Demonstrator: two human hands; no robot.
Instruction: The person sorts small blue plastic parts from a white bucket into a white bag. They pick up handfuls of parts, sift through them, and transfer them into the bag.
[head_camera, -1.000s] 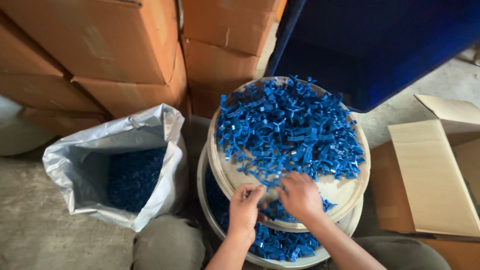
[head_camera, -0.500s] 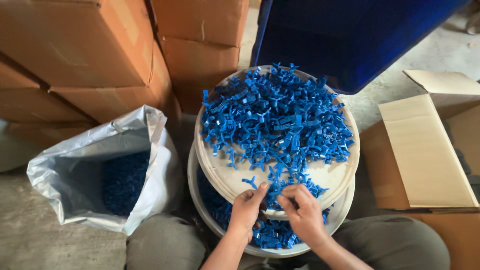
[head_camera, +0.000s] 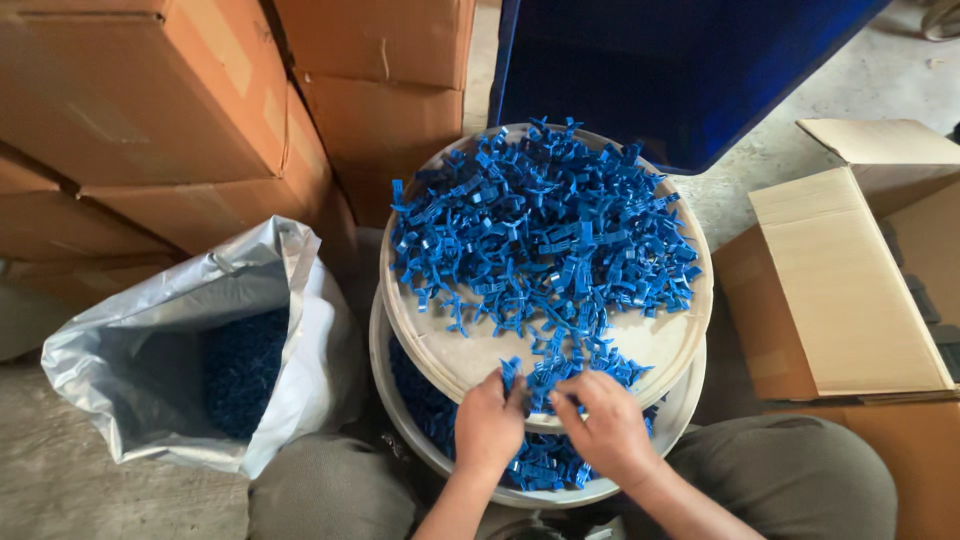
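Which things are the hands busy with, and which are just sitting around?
Busy with: left hand, right hand, blue plastic pieces, round tray, white bucket.

Sitting around: open bag, brown boxes, open carton, blue bin.

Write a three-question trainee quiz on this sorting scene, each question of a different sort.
1. True or false: both hands are at the near edge of the round tray.
2. Multiple choice: where do loose blue plastic pieces lie, besides the heap of blue plastic pieces on the tray?
A. Only in the open cardboard box
B. In the silver bag and the white bucket under the tray
C. On the stacked cardboard boxes
3. Fill in: behind the tray stands a dark ____ bin.

Key
1. True: the left hand and right hand finger pieces there.
2. B
3. blue
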